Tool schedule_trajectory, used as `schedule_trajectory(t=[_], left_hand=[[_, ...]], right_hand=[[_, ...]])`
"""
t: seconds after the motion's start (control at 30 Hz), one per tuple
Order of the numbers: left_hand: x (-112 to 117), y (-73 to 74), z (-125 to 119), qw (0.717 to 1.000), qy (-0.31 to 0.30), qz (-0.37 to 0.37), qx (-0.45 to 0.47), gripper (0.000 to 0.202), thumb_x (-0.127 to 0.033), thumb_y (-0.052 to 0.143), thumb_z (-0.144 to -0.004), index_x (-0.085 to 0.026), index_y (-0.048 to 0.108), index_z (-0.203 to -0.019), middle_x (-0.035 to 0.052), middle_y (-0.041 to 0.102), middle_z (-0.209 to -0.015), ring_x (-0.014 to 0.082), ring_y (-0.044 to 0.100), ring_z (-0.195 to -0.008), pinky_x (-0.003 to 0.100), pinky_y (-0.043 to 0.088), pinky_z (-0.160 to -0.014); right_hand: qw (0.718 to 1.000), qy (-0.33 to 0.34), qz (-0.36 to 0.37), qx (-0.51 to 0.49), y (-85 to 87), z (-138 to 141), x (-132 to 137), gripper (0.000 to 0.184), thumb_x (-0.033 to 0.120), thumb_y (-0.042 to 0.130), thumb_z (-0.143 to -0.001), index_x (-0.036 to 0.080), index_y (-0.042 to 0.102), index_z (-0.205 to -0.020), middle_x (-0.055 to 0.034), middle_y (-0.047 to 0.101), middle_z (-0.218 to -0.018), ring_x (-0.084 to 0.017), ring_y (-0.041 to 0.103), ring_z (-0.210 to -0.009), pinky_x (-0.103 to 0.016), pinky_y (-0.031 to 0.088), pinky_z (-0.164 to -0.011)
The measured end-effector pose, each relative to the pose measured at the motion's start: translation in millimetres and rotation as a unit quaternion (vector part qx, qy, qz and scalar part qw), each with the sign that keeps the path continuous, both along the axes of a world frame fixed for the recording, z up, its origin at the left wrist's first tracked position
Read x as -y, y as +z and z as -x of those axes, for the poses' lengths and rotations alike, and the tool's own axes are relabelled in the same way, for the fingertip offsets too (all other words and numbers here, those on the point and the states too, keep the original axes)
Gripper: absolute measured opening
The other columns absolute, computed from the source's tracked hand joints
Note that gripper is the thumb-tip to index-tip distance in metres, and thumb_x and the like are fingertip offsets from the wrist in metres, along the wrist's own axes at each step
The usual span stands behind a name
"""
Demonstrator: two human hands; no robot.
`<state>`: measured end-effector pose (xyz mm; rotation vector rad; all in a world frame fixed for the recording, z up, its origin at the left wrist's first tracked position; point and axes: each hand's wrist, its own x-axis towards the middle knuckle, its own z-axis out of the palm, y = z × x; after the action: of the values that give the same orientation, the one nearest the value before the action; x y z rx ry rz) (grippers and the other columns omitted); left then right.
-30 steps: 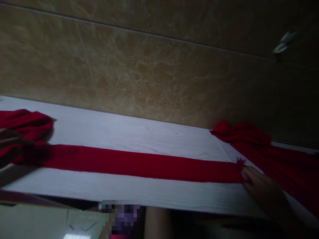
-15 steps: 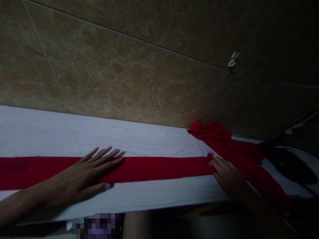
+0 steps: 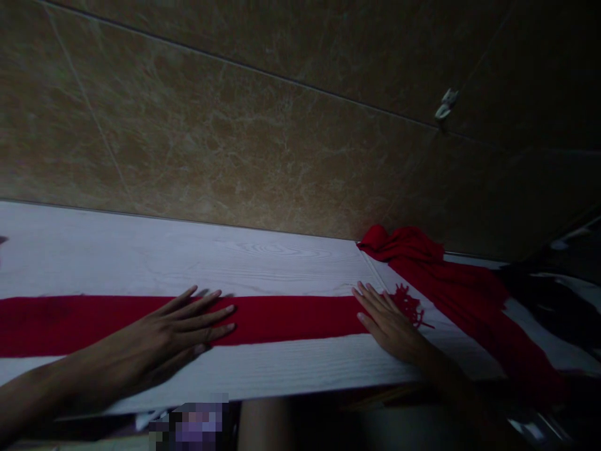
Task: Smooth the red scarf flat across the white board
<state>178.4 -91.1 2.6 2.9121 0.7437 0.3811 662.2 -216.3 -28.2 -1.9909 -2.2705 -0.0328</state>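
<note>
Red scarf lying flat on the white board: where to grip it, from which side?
Probably the fringed end beside the right hand. The red scarf lies flat along the white board, with the left hand pressing its middle, so only that free end offers an edge. Come from the right, pinching across the width behind the tassels.

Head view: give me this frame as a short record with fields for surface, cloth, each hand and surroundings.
surface: white wood-grain table against a brown tiled wall
cloth: long red scarf laid flat along the table, fringe at its right end
left hand: open, palm down, flat on the scarf's middle
right hand: open, fingers flat on the scarf beside the fringe
other: more red cloth bunched at the table's far right corner, trailing off to the right; small white clip on the wall
</note>
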Motion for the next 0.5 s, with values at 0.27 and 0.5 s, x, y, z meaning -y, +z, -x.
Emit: schedule_trajectory(t=[0.27,0.5], left_hand=[[5,34.2,-29,0.996,-0.056,0.067,-0.005,0.053,-0.038,0.051,-0.101,-0.058,0.042,-0.149,-0.0117,0.055,-0.150,0.0247,0.047,-0.146,0.049,0.028,-0.128],[-5,0.9,-78,0.997,-0.042,0.032,-0.054,0.067,-0.061,0.038,-0.104,-0.037,0.021,-0.165,0.0042,0.024,-0.170,0.0349,0.018,-0.158,0.062,0.015,-0.127]], right_hand=[[0.998,0.001,-0.043,-0.034,25.2,13,-9,0.056,0.042,0.027,-0.109,0.030,0.032,-0.164,-0.0068,0.023,-0.171,-0.026,0.018,-0.158,-0.060,0.017,-0.127],[0.999,-0.020,0.019,-0.043,13.8,13,-27,0.059,0.049,0.030,-0.107,0.023,0.040,-0.159,-0.0116,0.036,-0.166,-0.028,0.028,-0.156,-0.062,0.023,-0.124]])
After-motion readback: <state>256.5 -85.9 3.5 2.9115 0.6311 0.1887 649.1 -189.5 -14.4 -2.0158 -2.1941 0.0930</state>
